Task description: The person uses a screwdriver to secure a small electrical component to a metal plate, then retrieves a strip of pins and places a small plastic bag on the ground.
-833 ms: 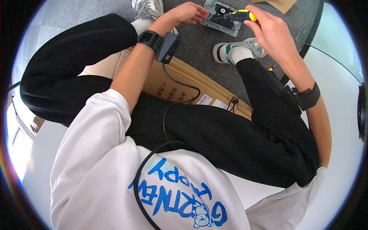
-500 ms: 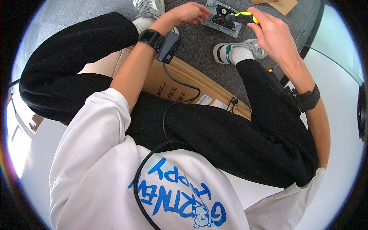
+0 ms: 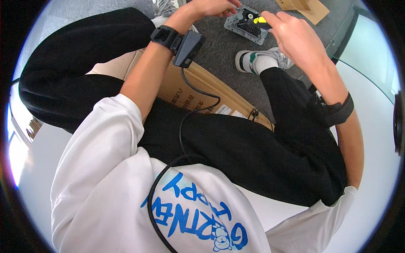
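A grey metal housing with a black perforated part and a pale round piece lies on the carpet at the top of the view. My right hand is closed round a yellow-and-black screwdriver over the housing's right side. Its tip cannot be made out. At the housing's upper left corner is my left hand, cut by the top edge of the picture. Its visible fingers are stretched out and apart; whether they touch the metal is unclear.
Beyond the housing lies a piece of brown cardboard. A flat cardboard box rests between my legs. My shoe stands just below the housing. A black cable runs from my left wrist device across my lap.
My left hand has moved right and up, closer to the housing's corner. The screwdriver has turned in my right hand, with less of its handle showing. The whole view has shifted slightly.
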A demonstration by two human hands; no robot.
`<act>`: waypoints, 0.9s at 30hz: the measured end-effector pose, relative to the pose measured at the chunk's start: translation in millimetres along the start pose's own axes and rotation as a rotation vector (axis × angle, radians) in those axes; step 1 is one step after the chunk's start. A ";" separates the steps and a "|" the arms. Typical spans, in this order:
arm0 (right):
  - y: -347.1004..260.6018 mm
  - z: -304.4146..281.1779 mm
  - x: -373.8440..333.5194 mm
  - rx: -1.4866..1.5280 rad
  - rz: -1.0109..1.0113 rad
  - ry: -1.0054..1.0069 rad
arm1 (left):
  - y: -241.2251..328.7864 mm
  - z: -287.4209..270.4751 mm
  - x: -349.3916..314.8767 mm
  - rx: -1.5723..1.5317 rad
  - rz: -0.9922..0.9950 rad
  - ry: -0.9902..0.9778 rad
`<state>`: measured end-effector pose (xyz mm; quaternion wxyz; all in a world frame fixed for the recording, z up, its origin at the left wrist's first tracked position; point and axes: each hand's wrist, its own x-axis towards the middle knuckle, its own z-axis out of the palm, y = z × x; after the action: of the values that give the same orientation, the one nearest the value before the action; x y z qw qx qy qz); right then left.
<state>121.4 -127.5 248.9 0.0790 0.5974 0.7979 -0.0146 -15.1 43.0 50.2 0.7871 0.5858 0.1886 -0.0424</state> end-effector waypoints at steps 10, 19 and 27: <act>-8.5 -6.2 26.1 -0.187 0.253 -0.238 | 45.1 58.7 -10.3 0.579 0.902 0.161; -4.9 -10.4 12.8 -0.027 -0.052 0.128 | 68.0 45.7 -31.2 0.448 0.597 -0.084; -18.9 -17.6 15.1 -0.100 0.134 -0.199 | 44.1 31.5 -14.7 0.268 0.442 -0.253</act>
<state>97.3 -116.4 262.8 0.1881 0.6402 0.7443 -0.0287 -8.3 24.9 103.0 0.7100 0.7016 -0.0507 0.0329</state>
